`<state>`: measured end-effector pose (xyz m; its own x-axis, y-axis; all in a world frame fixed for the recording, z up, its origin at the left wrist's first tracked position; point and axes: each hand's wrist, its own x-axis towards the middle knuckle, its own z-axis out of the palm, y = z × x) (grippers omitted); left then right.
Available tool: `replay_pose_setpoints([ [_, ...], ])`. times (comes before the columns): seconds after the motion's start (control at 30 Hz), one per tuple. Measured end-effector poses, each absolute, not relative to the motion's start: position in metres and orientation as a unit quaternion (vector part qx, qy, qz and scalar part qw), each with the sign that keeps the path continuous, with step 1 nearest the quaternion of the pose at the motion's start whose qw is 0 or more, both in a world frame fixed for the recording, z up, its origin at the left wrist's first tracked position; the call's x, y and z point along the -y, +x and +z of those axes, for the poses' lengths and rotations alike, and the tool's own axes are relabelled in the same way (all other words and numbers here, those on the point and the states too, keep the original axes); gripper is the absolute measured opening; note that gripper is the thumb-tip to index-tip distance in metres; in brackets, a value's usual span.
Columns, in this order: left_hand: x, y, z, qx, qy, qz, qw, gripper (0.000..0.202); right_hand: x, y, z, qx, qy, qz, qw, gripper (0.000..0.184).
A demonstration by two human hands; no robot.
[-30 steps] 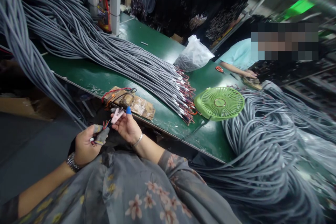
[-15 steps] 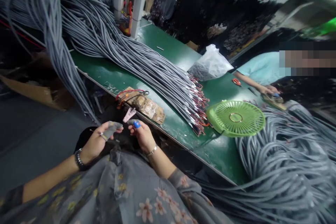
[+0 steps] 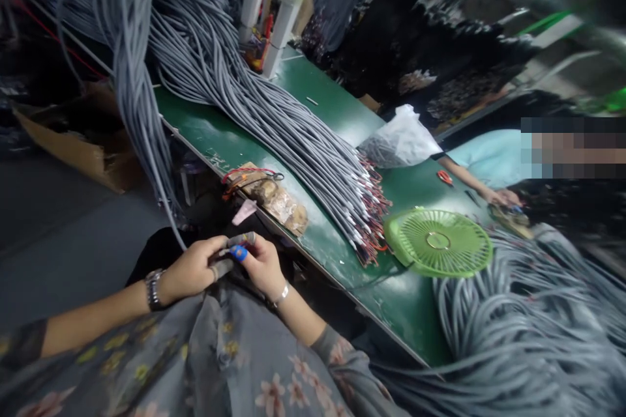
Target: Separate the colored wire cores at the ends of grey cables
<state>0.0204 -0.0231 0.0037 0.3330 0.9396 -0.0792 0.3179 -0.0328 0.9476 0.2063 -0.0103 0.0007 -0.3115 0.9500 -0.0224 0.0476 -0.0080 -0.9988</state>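
My left hand (image 3: 193, 270) is closed in front of my lap, with grey covers on some fingers. A single grey cable (image 3: 171, 218) comes down from the hanging bundle to the back of this hand. Against its fingertips my right hand (image 3: 263, 267) is pinched, wearing a blue cover on the thumb and a grey one on a finger. A short bit of the cable's end shows between the two hands; its tip is hidden by the fingers. Just beyond them, a pink clip (image 3: 244, 211) sits at the table edge beside a taped brown block (image 3: 278, 199).
Grey cables (image 3: 274, 117) with stripped ends lie across the green table (image 3: 386, 303). A green fan (image 3: 437, 241) stands to the right, near another cable heap (image 3: 518, 319). Behind are a white plastic bag (image 3: 403, 137) and orange-handled scissors (image 3: 445, 176). A co-worker's hand (image 3: 503, 199) is at the far right.
My hands were apart with fingertips facing; now they have come together, pinching at the cable's end. A grey cable now reaches my left hand. The whole view has shifted slightly.
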Motion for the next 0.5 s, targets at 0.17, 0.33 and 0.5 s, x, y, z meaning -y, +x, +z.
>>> replay_pose_setpoints([
  [0.17,0.019,0.009,0.013,-0.485,0.624,0.298,0.536,0.037,0.005,0.205,-0.007,0.464,-0.411,0.689,0.375,0.056],
  [0.33,0.015,0.01,0.018,-0.497,0.638,0.273,0.522,0.036,0.004,0.206,-0.005,0.433,-0.397,0.722,0.365,0.06],
  [0.5,0.018,0.014,0.021,-0.519,0.621,0.28,0.516,0.027,-0.005,0.205,0.003,0.454,-0.414,0.692,0.379,0.064],
])
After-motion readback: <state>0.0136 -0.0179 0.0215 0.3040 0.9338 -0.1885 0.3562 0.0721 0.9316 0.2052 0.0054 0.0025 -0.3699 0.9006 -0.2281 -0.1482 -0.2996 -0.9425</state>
